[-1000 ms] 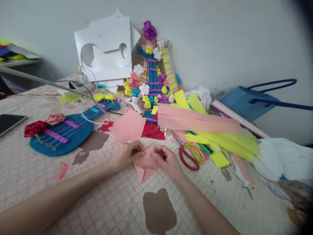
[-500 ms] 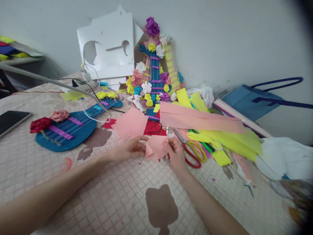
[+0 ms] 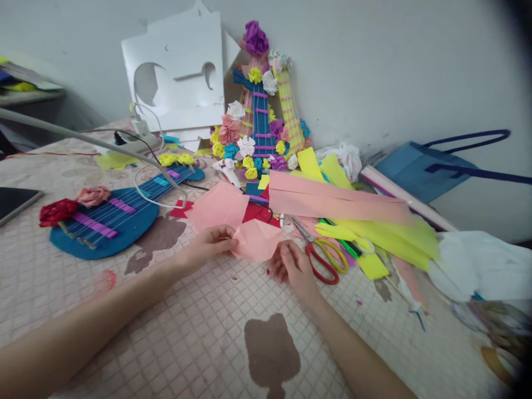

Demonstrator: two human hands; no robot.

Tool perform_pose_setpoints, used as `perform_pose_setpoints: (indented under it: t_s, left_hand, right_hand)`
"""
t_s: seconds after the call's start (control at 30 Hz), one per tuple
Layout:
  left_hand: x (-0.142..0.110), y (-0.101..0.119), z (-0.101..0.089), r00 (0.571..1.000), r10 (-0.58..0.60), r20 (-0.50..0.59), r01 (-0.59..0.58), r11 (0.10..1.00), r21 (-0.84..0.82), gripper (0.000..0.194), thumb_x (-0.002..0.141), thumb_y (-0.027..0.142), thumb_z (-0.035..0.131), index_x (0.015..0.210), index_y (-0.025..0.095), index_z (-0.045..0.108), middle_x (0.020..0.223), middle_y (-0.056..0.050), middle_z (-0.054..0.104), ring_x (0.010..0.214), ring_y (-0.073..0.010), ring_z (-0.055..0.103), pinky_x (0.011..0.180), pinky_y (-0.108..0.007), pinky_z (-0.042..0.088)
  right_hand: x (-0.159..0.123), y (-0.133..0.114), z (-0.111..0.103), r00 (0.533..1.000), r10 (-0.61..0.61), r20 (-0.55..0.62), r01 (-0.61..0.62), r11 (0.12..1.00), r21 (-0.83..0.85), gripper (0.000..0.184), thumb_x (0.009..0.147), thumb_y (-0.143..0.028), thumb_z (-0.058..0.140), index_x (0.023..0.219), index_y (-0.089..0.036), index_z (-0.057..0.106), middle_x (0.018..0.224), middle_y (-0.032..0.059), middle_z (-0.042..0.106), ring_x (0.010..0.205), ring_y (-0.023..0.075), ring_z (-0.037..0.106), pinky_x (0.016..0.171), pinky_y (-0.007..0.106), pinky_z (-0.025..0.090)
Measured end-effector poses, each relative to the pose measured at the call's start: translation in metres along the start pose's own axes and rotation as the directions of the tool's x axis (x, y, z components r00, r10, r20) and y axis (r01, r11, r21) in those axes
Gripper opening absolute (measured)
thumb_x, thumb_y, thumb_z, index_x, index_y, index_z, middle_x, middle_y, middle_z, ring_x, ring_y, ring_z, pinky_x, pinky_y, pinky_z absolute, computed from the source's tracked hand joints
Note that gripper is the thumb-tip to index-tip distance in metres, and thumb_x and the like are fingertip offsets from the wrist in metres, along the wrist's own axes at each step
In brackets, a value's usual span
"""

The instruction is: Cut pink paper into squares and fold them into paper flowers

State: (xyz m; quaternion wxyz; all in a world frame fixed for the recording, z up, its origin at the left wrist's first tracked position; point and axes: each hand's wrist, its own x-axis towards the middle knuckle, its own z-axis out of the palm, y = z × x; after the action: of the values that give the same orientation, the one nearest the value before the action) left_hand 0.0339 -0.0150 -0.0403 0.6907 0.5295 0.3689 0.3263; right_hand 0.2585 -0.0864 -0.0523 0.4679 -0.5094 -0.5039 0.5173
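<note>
A small piece of pink crepe paper (image 3: 257, 241), with a crease in it, is held up just above the table. My left hand (image 3: 214, 244) pinches its left edge between thumb and fingers. At the paper's right edge is my right hand (image 3: 294, 269), fingers loosely curled and apart, with nothing visible in them. Beyond the held piece lies a stack of pink paper pieces (image 3: 218, 206), partly over red paper (image 3: 260, 214). To the right of my right hand lie red-handled scissors (image 3: 322, 265) and yellow-handled scissors (image 3: 332, 252).
A blue felt guitar (image 3: 139, 221) with paper roses lies at left, near a phone (image 3: 19, 202). Flower-covered guitars (image 3: 261, 122) lean against the wall. A glue gun (image 3: 226, 170), pink strips (image 3: 332, 197), yellow paper (image 3: 399, 238) and a blue bag (image 3: 428, 169) lie behind and right.
The pink paper has shifted left and opened out. My left hand has gone from beside it to gripping its left edge; my right hand has let go of the right side.
</note>
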Motion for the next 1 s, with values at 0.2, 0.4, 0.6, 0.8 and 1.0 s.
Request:
perform_pose_setpoints:
  t_s: [0.2, 0.4, 0.6, 0.8, 1.0]
  left_hand:
    - [-0.001, 0.009, -0.019, 0.993, -0.120, 0.010, 0.119, 0.966, -0.228, 0.025, 0.070, 0.027, 0.075, 0.083, 0.015, 0.056, 0.075, 0.001, 0.062, 0.063, -0.0093, 0.063, 0.060, -0.020, 0.053]
    - [-0.008, 0.012, -0.018, 0.948, -0.275, 0.163, 0.292, 0.952, -0.091, 0.030, 0.070, 0.031, 0.075, 0.086, 0.015, 0.056, 0.066, 0.001, 0.064, 0.052, -0.0103, 0.063, 0.048, -0.018, 0.050]
    - [-0.016, 0.010, -0.011, 0.884, -0.367, 0.290, 0.299, 0.920, 0.254, 0.033, 0.076, 0.041, 0.067, 0.095, 0.017, 0.056, 0.078, -0.003, 0.068, 0.061, -0.0141, 0.066, 0.047, -0.019, 0.048]
    - [-0.025, 0.003, -0.023, 0.991, -0.042, 0.125, -0.047, 0.775, 0.630, 0.024, 0.084, 0.035, 0.054, 0.099, 0.017, 0.056, 0.068, 0.000, 0.063, 0.055, -0.0113, 0.059, 0.050, -0.020, 0.045]
    - [-0.031, 0.008, -0.016, 0.919, 0.245, 0.309, -0.393, 0.518, 0.759, 0.009, 0.081, 0.019, 0.055, 0.088, 0.017, 0.060, 0.088, -0.003, 0.064, 0.079, -0.0138, 0.058, 0.072, -0.026, 0.047]
  right_hand:
    - [-0.001, -0.017, -0.025, 0.968, -0.251, 0.026, 0.243, 0.898, -0.367, 0.025, 0.087, -0.041, 0.052, 0.102, -0.022, 0.058, 0.123, 0.0112, 0.057, 0.116, 0.0231, 0.053, 0.093, 0.042, 0.046]
    - [0.004, -0.012, -0.033, 0.912, -0.363, -0.190, 0.266, 0.878, -0.398, 0.020, 0.090, -0.032, 0.047, 0.105, -0.022, 0.055, 0.101, 0.0071, 0.062, 0.093, 0.0197, 0.063, 0.083, 0.037, 0.050]
    - [-0.004, -0.002, -0.014, 0.982, -0.188, -0.008, 0.171, 0.909, -0.380, 0.020, 0.090, -0.035, 0.047, 0.103, -0.021, 0.055, 0.100, 0.0063, 0.063, 0.079, 0.0159, 0.065, 0.069, 0.029, 0.052]
    - [-0.002, 0.007, -0.015, 0.985, -0.173, -0.015, 0.152, 0.897, -0.414, 0.019, 0.090, -0.033, 0.048, 0.100, -0.019, 0.056, 0.094, 0.0057, 0.064, 0.079, 0.0160, 0.064, 0.067, 0.028, 0.051]
    - [-0.003, -0.012, -0.027, 0.985, -0.138, 0.102, 0.171, 0.824, -0.541, 0.014, 0.089, -0.023, 0.046, 0.084, -0.018, 0.058, 0.075, 0.0015, 0.061, 0.066, 0.0132, 0.057, 0.059, 0.025, 0.046]
